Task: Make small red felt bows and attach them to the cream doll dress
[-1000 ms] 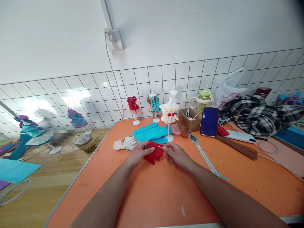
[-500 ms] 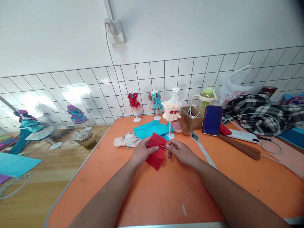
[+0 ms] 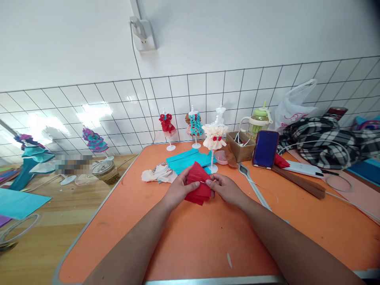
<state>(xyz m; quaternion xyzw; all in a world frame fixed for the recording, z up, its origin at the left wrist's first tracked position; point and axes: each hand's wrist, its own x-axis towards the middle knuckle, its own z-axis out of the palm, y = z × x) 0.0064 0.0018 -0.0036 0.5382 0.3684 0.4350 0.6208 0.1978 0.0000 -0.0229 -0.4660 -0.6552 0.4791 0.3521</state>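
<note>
Layered red crepe paper (image 3: 198, 194) is held up over the orange table, its sheets fanned out unevenly. My left hand (image 3: 179, 188) grips it from the left, thumb lying across the front. At the right edge my right hand (image 3: 224, 188) pinches the same paper between thumb and fingers. A thin, pale, pin-like sliver (image 3: 203, 182) shows against the red by my right fingertips; its kind is too small to make out. Just behind my hands lie turquoise paper (image 3: 184, 161) and a crumpled cream piece (image 3: 157, 175) with a roll of tape (image 3: 160, 168).
Small mannequins stand at the back: one in a red dress (image 3: 167, 124), one in turquoise (image 3: 195, 124), one with a cream ruffled skirt (image 3: 214, 136). Rightward are a cardboard box (image 3: 242, 152), a phone (image 3: 265, 149), a lidded cup (image 3: 259, 120) and plaid cloth (image 3: 323, 138).
My right hand has closed in on the red paper and now grips its right edge. The paper has turned slightly, its lower end swinging up and to the right.
</note>
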